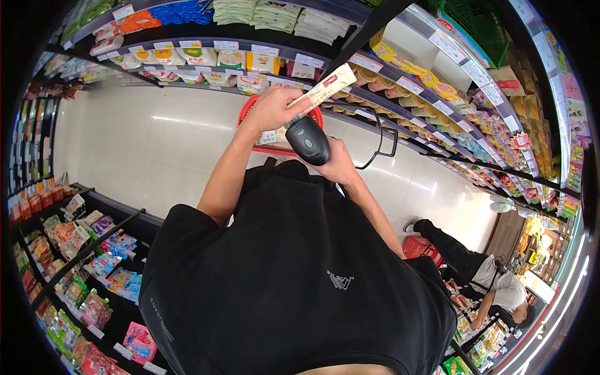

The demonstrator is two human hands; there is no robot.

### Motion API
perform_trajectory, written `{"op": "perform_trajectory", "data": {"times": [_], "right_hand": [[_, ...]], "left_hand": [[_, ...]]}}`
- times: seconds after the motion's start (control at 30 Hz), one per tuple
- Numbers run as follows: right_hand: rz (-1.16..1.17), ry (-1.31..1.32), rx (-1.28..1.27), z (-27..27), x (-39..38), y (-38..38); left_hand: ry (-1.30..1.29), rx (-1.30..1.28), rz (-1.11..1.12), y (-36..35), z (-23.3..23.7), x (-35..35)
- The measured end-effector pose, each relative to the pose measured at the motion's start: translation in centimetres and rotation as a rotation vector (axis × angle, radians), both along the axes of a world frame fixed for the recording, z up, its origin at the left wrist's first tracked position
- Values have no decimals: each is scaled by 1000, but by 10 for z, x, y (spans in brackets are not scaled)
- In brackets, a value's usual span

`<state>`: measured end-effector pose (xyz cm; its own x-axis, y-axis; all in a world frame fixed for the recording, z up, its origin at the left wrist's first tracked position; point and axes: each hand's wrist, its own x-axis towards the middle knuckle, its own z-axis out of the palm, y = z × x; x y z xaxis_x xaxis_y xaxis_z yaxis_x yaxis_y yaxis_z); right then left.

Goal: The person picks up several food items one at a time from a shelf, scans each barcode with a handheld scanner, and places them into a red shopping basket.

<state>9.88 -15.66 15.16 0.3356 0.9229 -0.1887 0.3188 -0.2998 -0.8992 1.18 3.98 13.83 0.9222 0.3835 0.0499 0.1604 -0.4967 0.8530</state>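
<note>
My left hand (274, 109) is closed around a long, pale packet (329, 86) with red print, perhaps dried noodles. The packet points up and to the right. In my right hand (340, 164) is a black handheld barcode scanner (306, 142), its fingers mostly hidden behind the scanner body. The scanner's front end is right beside the lower end of the packet. Below both hands stands a red shopping basket (317, 117), partly covered by my left hand and the scanner. A packet with a white label (267, 137) lies inside it.
Shelves of bagged goods (200, 56) run across the far side, and stocked shelves (437, 94) line the right. A low display of snack packs (94, 262) stands at the left. Another person (500, 287) bends over goods at lower right, near a red basket (422, 248).
</note>
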Motion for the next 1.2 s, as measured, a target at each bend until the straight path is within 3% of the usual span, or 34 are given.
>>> {"op": "perform_trajectory", "data": {"times": [0.27,0.37,0.4,0.43,0.53,0.6,0.67,0.73,0.8,0.83,0.87,0.93,1.07,1.2], "right_hand": [[13,2,10,1,3,-2],[-114,31,176,-15,24,-13],[-307,165,171,3,24,-17],[-348,286,224,-8,36,-20],[-275,322,355,-6,60,-29],[-289,318,334,1,61,-32],[-188,13,204,3,65,-35],[-220,33,99,6,64,-37],[-257,-131,75,-2,60,-35],[-261,-133,82,-11,59,-34],[-263,-132,78,-19,57,-32],[-358,-191,-21,-35,54,-28],[-375,-321,-173,-58,49,-26],[-375,-326,-146,-64,47,-25]], "left_hand": [[-100,-58,25,-5,-1,-1],[-82,-118,-14,-3,-14,-2],[-109,-322,-80,-4,-20,-3],[-137,-525,-146,-5,-25,-5],[-2,-642,-317,-11,-29,-7],[32,-587,-412,-14,-33,-5],[89,-411,-442,-22,-50,-2],[174,-355,-439,-25,-70,-3],[141,-309,-247,-29,-91,-6],[321,-252,-201,-26,-95,-6],[322,-256,-204,-24,-99,-8],[504,73,-105,-18,-111,-15],[511,-81,-123,-7,-121,-24],[529,-89,-139,-6,-122,-29]]}}
